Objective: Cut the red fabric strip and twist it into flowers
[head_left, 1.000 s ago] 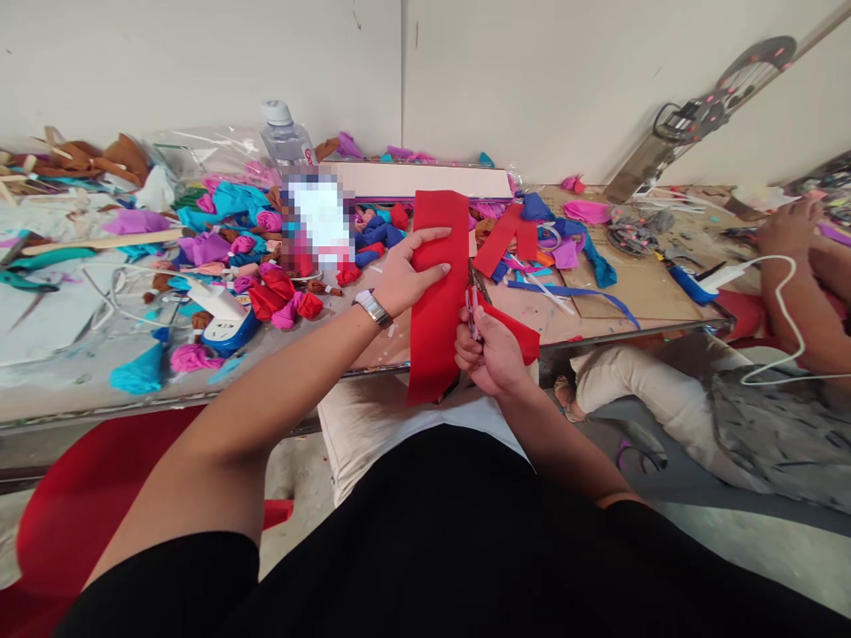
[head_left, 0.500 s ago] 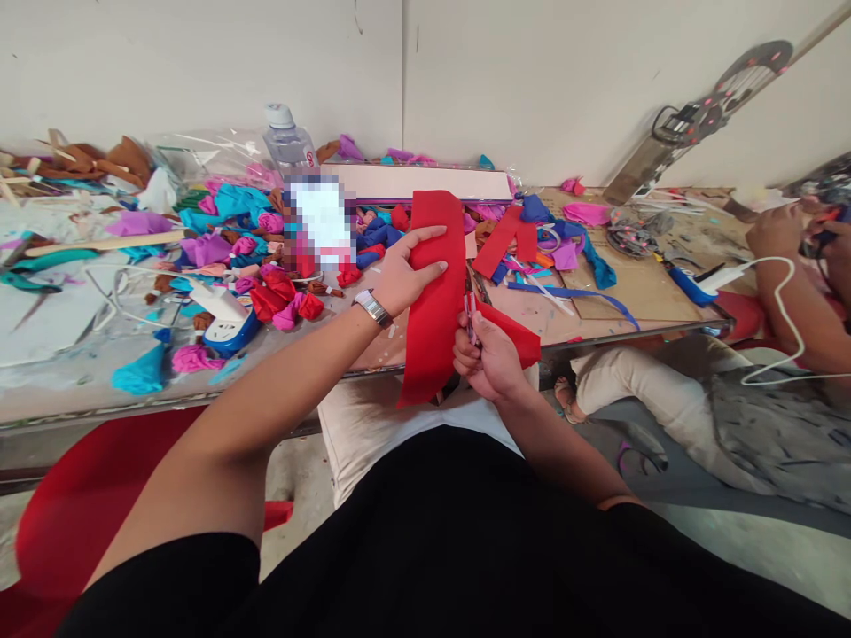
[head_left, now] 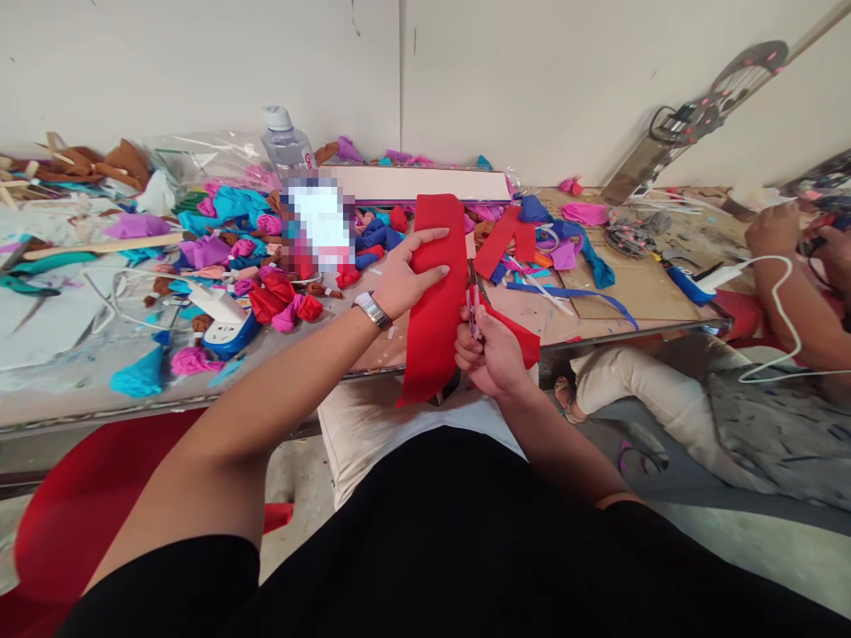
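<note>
Scissors [head_left: 473,316] clenched in right hand [head_left: 490,351], red cloth [head_left: 433,332] under splayed left hand [head_left: 404,276]. Possible crooked cut from cloth sagging over near edge of desk [head_left: 380,351].

The near end of the red strip [head_left: 432,337] has swung slightly left since a second ago.

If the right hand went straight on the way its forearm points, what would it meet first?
Probably the wide red cloth, just left of the right hand; depth leaves unclear whether they already touch.
</note>
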Action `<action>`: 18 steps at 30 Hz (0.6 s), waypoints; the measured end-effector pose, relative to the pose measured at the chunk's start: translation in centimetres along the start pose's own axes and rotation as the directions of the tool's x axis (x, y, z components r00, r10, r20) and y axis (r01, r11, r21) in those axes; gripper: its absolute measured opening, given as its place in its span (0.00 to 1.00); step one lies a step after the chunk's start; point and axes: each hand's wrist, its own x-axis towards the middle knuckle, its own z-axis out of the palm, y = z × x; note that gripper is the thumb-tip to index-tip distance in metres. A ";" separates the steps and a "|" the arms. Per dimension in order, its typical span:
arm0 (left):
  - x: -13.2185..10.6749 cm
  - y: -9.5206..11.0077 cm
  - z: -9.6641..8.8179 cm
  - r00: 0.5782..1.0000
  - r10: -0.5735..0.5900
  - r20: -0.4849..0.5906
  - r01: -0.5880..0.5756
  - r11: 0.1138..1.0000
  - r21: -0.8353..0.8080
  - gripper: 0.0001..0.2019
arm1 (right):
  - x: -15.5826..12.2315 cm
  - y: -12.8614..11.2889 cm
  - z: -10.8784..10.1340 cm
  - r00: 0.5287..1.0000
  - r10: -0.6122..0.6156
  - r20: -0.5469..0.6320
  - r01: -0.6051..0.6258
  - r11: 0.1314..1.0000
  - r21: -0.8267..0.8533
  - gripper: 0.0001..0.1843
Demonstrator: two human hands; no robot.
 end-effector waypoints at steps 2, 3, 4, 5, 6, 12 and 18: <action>-0.1 0.1 0.0 1.000 -0.005 -0.001 0.005 1.000 -0.006 0.31 | 0.2 -0.1 -0.1 1.000 -0.007 0.004 0.007 1.000 -0.004 0.17; -0.1 0.2 0.0 1.000 -0.006 0.000 0.006 1.000 -0.002 0.31 | 0.2 -0.1 -0.1 1.000 -0.011 0.008 0.011 1.000 -0.006 0.17; -0.1 0.2 0.1 1.000 -0.006 0.000 0.006 1.000 0.006 0.31 | 0.3 -0.1 -0.2 1.000 -0.013 0.012 0.014 1.000 -0.008 0.17; -0.1 0.3 0.1 1.000 -0.006 0.002 0.006 1.000 0.014 0.30 | 0.4 0.0 -0.2 1.000 -0.014 0.016 0.014 1.000 -0.011 0.17; -0.1 0.3 0.1 1.000 -0.004 0.004 0.004 1.000 0.023 0.30 | 0.4 0.0 -0.2 1.000 -0.014 0.018 0.014 1.000 -0.014 0.17; 0.0 -0.1 0.0 1.000 0.002 0.008 -0.002 1.000 0.023 0.30 | 0.5 0.3 -0.2 1.000 -0.006 0.003 0.006 0.999 -0.032 0.19; 0.1 -0.4 -0.2 1.000 0.021 0.023 -0.021 0.999 0.035 0.30 | 0.5 0.4 -0.3 1.000 -0.003 -0.021 0.003 0.999 -0.037 0.19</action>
